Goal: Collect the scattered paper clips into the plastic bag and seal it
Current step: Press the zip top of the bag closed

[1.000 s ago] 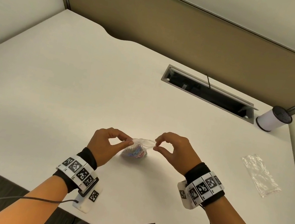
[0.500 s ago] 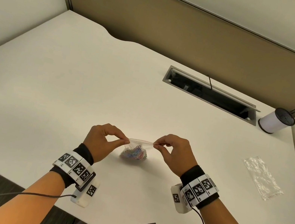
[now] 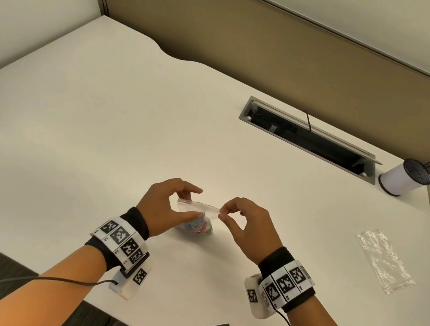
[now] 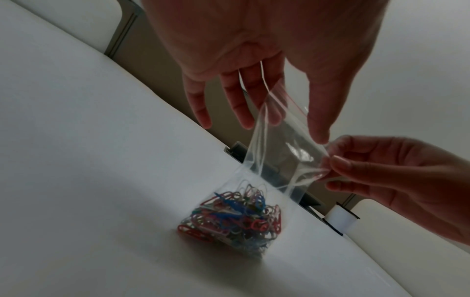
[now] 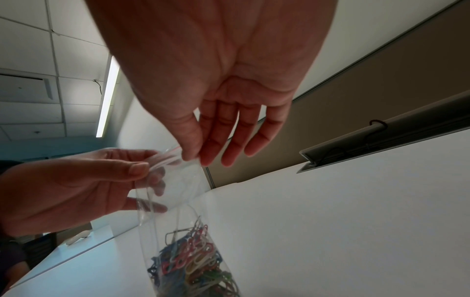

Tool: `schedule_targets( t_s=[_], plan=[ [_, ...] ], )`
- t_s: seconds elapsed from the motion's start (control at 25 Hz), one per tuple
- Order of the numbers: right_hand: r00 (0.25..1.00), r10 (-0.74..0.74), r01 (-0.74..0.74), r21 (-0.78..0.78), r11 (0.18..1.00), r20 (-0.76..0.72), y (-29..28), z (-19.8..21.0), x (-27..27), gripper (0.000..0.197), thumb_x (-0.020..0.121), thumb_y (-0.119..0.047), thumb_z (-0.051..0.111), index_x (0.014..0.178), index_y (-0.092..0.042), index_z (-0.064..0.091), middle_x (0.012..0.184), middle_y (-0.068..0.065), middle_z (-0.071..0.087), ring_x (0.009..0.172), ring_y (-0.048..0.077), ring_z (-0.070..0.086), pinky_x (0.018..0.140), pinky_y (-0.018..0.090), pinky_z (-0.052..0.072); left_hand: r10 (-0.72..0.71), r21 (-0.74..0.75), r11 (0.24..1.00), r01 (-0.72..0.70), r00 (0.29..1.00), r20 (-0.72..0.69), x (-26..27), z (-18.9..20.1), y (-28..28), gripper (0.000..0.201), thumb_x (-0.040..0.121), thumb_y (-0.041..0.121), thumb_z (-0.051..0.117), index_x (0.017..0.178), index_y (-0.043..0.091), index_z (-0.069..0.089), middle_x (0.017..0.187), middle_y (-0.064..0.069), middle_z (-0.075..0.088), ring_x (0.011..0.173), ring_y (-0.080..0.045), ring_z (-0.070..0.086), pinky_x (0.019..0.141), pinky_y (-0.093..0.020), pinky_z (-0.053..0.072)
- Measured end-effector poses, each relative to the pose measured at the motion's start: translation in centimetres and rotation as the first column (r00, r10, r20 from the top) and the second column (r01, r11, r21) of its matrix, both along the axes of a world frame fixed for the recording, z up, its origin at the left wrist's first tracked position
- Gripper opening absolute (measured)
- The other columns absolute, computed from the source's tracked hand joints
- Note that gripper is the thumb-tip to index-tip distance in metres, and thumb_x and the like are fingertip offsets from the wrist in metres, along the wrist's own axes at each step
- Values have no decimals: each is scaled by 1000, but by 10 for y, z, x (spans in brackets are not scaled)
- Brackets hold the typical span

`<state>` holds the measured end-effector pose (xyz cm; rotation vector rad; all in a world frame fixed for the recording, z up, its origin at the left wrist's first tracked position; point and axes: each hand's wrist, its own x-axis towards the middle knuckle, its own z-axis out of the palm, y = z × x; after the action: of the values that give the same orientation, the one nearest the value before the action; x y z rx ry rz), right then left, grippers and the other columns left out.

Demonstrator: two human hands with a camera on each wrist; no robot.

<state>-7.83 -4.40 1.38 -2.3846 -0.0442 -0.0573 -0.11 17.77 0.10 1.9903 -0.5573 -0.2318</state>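
The bag [image 4: 284,152] is clear, glossy plastic, thin and creased. The paper clips [image 4: 234,219] inside look coated in coloured plastic. The desk [image 3: 99,128] is smooth, matt white. A second crinkled glossy plastic bag [image 3: 384,260] lies on it.

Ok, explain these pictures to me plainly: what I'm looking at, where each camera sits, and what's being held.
No machine here: a person wears patterned wristbands with a small camera on each wrist, plus one on the head. The top picture looks down from the head; the other two look along each hand. The left hand and right hand each pinch a top corner of a small clear plastic bag full of coloured paper clips, its bottom resting on the white desk. An empty bag and a white cylinder lie to the right.
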Motion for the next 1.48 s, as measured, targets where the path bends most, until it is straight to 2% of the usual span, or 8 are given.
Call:
schedule_targets(
  t_s=[0.12, 0.24, 0.32, 0.6, 0.76, 0.92, 1.24, 1.48],
  plan=[
    [1000, -5, 5, -42, 999, 0, 6, 0, 3, 17, 86, -40, 66, 98, -28, 62, 91, -14, 66, 91, 3, 59, 84, 15, 43, -21, 10, 1000, 20, 999, 26, 2, 0, -10, 15, 72, 25, 86, 83, 28, 76, 84, 12, 66, 87, -9, 62, 83, -22, 46],
    [998, -11, 16, -86, 996, 62, 14, -1, 5, 10, 88, -36, 65, 91, -27, 65, 85, -12, 66, 85, 8, 58, 81, 29, 48, -16, 12, 1000, 15, 999, 33, 2, 0, -14, 12, 74, 23, 84, 74, 31, 75, 81, 11, 66, 85, -10, 61, 83, -27, 46],
    [994, -18, 32, -126, 992, 108, 17, -3, 5, 9, 89, -36, 63, 87, -27, 66, 84, -13, 65, 83, 9, 57, 79, 31, 47, -22, 11, 1000, 22, 999, 49, 1, 0, -13, 10, 75, 23, 83, 74, 29, 75, 79, 11, 66, 84, -11, 61, 81, -29, 47],
    [985, -32, 73, -239, 968, 172, 23, -2, 4, 7, 88, -29, 63, 81, -28, 63, 81, -13, 65, 78, 9, 58, 76, 29, 41, -29, -12, 999, 30, 995, 92, -5, -3, -17, 6, 76, 22, 79, 74, 24, 74, 78, 14, 65, 84, -9, 58, 78, -22, 42],
    [990, -23, 53, -219, 974, 139, 22, -3, 1, 7, 90, -32, 60, 84, -28, 62, 83, -14, 65, 81, 9, 57, 77, 27, 40, -29, 10, 1000, 28, 995, 93, -5, -4, -13, 4, 74, 34, 76, 74, 31, 75, 79, 16, 65, 86, -9, 58, 80, -24, 44],
    [991, -11, 47, -272, 961, 131, 21, -1, -5, 10, 90, -36, 58, 84, -30, 61, 82, -15, 63, 80, 8, 54, 76, 27, 39, -36, 24, 999, 33, 989, 143, -5, -5, -4, 18, 72, 49, 71, 73, 32, 74, 79, 18, 65, 87, -7, 58, 78, -22, 44],
    [993, -17, 52, -300, 952, 117, 14, 1, -14, 11, 89, -37, 59, 81, -30, 61, 79, -16, 62, 75, 7, 56, 78, 27, 39, -30, 18, 999, 27, 979, 199, -10, -13, -4, 15, 73, 46, 72, 73, 32, 74, 79, 22, 67, 90, -8, 57, 83, -43, 47],
    [992, -35, 68, -275, 959, 123, 9, 2, -19, 9, 88, -36, 62, 81, -31, 62, 79, -17, 63, 74, 6, 55, 77, 27, 39, -22, -6, 1000, 24, 979, 203, -10, -12, 3, 14, 73, 48, 72, 73, 35, 74, 78, 21, 67, 91, -10, 56, 82, -42, 47]
  ],
)
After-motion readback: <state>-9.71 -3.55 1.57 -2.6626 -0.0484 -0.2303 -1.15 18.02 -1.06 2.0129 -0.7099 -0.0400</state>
